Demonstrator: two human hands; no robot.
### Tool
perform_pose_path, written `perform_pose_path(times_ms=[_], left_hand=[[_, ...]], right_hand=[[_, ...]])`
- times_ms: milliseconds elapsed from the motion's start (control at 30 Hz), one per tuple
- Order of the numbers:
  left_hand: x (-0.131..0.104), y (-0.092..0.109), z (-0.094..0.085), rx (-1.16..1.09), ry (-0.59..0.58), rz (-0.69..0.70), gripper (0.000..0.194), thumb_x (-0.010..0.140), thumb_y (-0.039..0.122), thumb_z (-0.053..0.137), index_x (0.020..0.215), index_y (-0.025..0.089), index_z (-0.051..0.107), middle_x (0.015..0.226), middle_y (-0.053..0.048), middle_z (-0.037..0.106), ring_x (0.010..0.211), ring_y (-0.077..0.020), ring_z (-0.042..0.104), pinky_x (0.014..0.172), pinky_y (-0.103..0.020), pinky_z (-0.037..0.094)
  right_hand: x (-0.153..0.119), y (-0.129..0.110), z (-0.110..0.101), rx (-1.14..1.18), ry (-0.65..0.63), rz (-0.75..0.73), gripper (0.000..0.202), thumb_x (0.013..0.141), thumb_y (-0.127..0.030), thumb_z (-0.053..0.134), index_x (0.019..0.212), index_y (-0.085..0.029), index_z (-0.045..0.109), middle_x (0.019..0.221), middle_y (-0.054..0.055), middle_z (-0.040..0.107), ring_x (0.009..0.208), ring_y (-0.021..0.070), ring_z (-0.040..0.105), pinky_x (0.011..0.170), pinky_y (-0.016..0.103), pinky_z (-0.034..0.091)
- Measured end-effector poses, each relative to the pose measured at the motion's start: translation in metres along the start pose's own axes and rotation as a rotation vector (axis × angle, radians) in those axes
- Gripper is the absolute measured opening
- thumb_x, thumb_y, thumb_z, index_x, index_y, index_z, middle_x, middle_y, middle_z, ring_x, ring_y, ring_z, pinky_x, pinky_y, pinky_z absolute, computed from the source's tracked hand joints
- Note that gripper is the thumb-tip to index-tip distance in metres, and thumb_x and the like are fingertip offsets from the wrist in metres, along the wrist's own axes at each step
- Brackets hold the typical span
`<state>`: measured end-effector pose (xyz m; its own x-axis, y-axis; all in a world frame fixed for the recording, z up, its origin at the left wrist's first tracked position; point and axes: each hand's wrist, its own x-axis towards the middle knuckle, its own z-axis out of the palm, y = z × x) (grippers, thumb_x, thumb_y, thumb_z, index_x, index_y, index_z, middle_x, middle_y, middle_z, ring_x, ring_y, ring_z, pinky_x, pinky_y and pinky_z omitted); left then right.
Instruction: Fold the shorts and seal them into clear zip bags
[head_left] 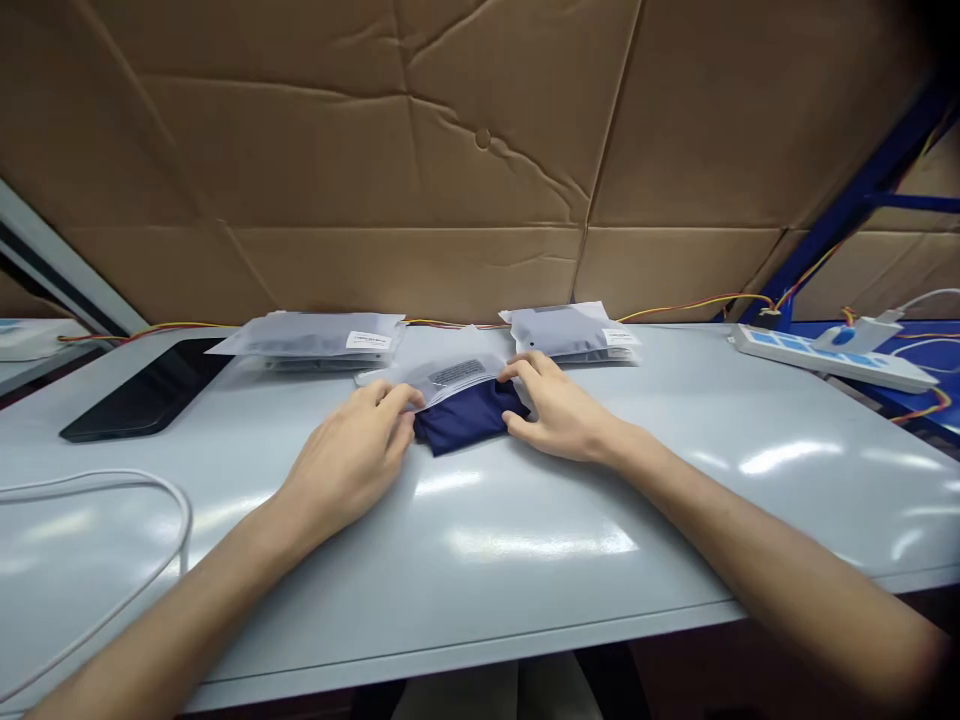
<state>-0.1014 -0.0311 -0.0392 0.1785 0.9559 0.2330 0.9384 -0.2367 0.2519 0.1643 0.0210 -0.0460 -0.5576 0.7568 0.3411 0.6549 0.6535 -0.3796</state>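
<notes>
A folded navy cloth (469, 418) lies on the table in front of me, its far part inside the mouth of a frosted plastic bag (450, 377) with dark print. At the left corner of the bag's opening, my left hand (356, 445) is closed, thumb and fingers pinching the bag edge beside the cloth. My right hand (559, 408) grips the right side, its thumb on the cloth and its index finger at the bag's edge. How much cloth sits inside the bag is hard to see.
Behind the hands lie a left stack of packed frosted bags (315, 335) and a right stack (566, 332), both labelled. A black phone (150, 390) and a white cable (184, 510) are at left. A power strip (832, 358) lies at right. Cardboard (337, 160) walls the back.
</notes>
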Motion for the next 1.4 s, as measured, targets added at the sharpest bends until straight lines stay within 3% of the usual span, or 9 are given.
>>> perform_pose_path(times_ms=[233,433,633,833,967,1033,1200,1400], left_hand=[[-0.004,0.011,-0.003,0.069,-0.022,0.021,0.055,0.089,0.067,0.051,0.12,0.023,0.059,0.119,-0.01,0.063,0.107,-0.0333,0.062,0.092,-0.049,0.05],[-0.003,0.007,0.004,0.103,0.04,0.044,0.036,0.092,0.053,0.053,0.112,0.023,0.055,0.115,-0.009,0.063,0.104,-0.0309,0.062,0.087,-0.045,0.05],[-0.002,0.003,0.004,0.089,0.071,0.035,0.022,0.093,0.045,0.047,0.098,0.024,0.048,0.104,-0.007,0.062,0.084,-0.026,0.062,0.069,-0.038,0.045],[-0.003,0.003,0.003,0.037,0.046,0.036,0.012,0.094,0.036,0.041,0.091,0.025,0.045,0.093,-0.003,0.062,0.075,-0.0223,0.059,0.063,-0.035,0.04],[-0.002,0.002,0.005,0.01,0.026,0.082,0.015,0.096,0.039,0.043,0.095,0.025,0.049,0.095,-0.003,0.063,0.078,-0.0229,0.06,0.066,-0.035,0.041],[-0.001,0.001,0.007,0.008,0.019,0.101,0.017,0.095,0.041,0.047,0.097,0.024,0.051,0.096,-0.003,0.064,0.08,-0.0231,0.061,0.068,-0.035,0.043],[0.001,-0.002,0.008,-0.015,0.012,0.094,0.026,0.094,0.044,0.051,0.111,0.025,0.056,0.099,-0.003,0.063,0.083,-0.0236,0.064,0.068,-0.035,0.045],[0.001,-0.001,0.005,-0.012,-0.031,0.178,0.034,0.099,0.04,0.046,0.127,0.027,0.06,0.097,-0.001,0.064,0.076,-0.0204,0.063,0.07,-0.034,0.047]], right_hand=[[0.002,0.006,0.002,0.133,-0.015,0.057,0.05,0.087,-0.034,0.065,0.132,-0.019,0.05,0.136,0.016,0.059,0.127,0.03,0.057,0.108,0.051,0.048],[0.004,0.006,0.003,0.134,0.027,0.014,0.047,0.083,-0.032,0.072,0.124,-0.019,0.055,0.125,0.013,0.063,0.117,0.0272,0.061,0.102,0.046,0.051],[0.003,-0.007,0.01,0.074,0.05,0.016,0.039,0.086,-0.028,0.072,0.121,-0.022,0.056,0.114,0.009,0.062,0.105,0.0248,0.064,0.094,0.044,0.054],[0.001,-0.012,0.007,0.053,0.04,0.031,0.032,0.092,-0.03,0.067,0.122,-0.021,0.058,0.119,0.01,0.06,0.108,0.0243,0.064,0.097,0.044,0.054],[-0.003,-0.009,-0.001,0.038,-0.032,0.012,0.052,0.087,-0.046,0.073,0.129,-0.021,0.057,0.127,0.014,0.056,0.118,0.0295,0.059,0.103,0.049,0.051],[-0.003,-0.008,-0.001,0.036,-0.054,0.03,0.057,0.084,-0.044,0.076,0.132,-0.02,0.055,0.129,0.015,0.056,0.12,0.0302,0.059,0.103,0.049,0.051],[0.003,-0.006,0.004,0.023,-0.005,0.056,0.041,0.088,-0.027,0.073,0.125,-0.02,0.058,0.121,0.012,0.06,0.113,0.0268,0.063,0.099,0.046,0.053],[0.005,-0.004,0.007,-0.004,0.044,0.036,0.03,0.09,-0.024,0.07,0.118,-0.019,0.059,0.108,0.008,0.063,0.101,0.0238,0.064,0.091,0.043,0.055]])
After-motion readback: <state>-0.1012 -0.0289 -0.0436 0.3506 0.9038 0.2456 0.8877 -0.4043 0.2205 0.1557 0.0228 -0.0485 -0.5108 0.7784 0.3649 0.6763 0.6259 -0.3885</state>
